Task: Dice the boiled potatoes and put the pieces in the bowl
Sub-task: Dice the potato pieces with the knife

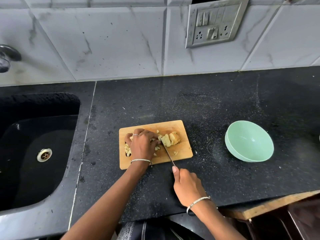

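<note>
Potato [170, 139], cut into a row of upright slabs, was seen lying on the right half of a wooden cutting board [183, 150]. Small diced pieces [127, 151] were scattered over the left and front parts of the same board, some of them by its left edge. The left hand [142, 144] was laid palm down over the cut end of the potato, its fingers curled onto it and the fingertips set just beside the blade. A ring was worn on one finger and a thin bangle [141, 160] on the wrist.

The knife [168, 155] was gripped by the right hand [187, 186], which was closed round the handle so that the handle itself was hidden. One digit was stretched forward toward the blade. The blade was angled up and to the left across the board's front edge, with its tip sunk into the potato next to the left fingertips. A second bangle [199, 201] was worn on the right wrist.

A pale green bowl [249, 141] was set on the black speckled counter [207, 104], well apart from the board on its right and tilted slightly toward the camera. A dark sink [26, 135] with a metal drain [44, 154] was let into the counter at the left. White marbled tiles and a grey switch plate [214, 23] were seen on the wall behind.
</note>
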`<state>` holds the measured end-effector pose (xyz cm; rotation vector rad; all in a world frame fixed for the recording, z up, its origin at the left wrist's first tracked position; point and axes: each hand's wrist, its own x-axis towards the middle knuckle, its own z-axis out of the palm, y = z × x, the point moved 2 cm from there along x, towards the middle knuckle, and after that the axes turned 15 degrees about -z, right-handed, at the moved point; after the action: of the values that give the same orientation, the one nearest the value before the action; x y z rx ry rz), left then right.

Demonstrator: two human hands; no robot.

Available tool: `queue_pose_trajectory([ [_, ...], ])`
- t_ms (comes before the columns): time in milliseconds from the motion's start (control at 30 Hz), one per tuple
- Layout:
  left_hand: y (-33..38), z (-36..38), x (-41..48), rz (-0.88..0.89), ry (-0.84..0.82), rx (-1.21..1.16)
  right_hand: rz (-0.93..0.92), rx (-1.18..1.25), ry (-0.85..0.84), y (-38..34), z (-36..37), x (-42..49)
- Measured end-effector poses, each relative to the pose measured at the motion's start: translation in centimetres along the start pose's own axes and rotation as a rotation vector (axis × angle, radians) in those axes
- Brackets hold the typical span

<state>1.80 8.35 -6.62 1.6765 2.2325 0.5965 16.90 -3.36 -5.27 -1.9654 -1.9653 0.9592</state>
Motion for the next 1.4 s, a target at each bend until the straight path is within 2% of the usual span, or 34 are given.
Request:
queue_pose_trajectory([
  [100,0.0,-0.3,-0.2,-0.024,0.014,0.024,-0.027,-0.013,0.005,0.9,-1.1,-0.1],
  [267,0.0,-0.7,-0.7,-0.044,0.033,0.019,-0.098,-0.017,0.107,1.3,-2.5,0.6],
  [400,0.6,-0.8,-0.7,0.013,0.007,0.016,-0.065,-0.042,0.122,1.2,-1.9,1.2],
  [533,0.5,-0.6,-0.5,0.08,-0.036,0.109,-0.031,-0.063,0.135,0.6,-0.8,1.2],
  [633,0.2,-0.6,-0.2,0.072,-0.032,0.134,-0.01,-0.059,0.123,0.5,-0.1,1.2],
  [1000,-1.4,-2.1,0.0,-0.023,0.058,0.023,-0.069,0.156,0.027,-0.6,1.2,1.6],
  [1233,-0.6,-2.0,-0.5,0.101,-0.024,-0.043,-0.122,0.114,0.066,-0.9,-0.2,1.5],
  [1400,0.5,-1.4,-1.0,0.143,0.002,-0.084,-0.113,0.092,0.153,0.6,-1.9,1.1],
])
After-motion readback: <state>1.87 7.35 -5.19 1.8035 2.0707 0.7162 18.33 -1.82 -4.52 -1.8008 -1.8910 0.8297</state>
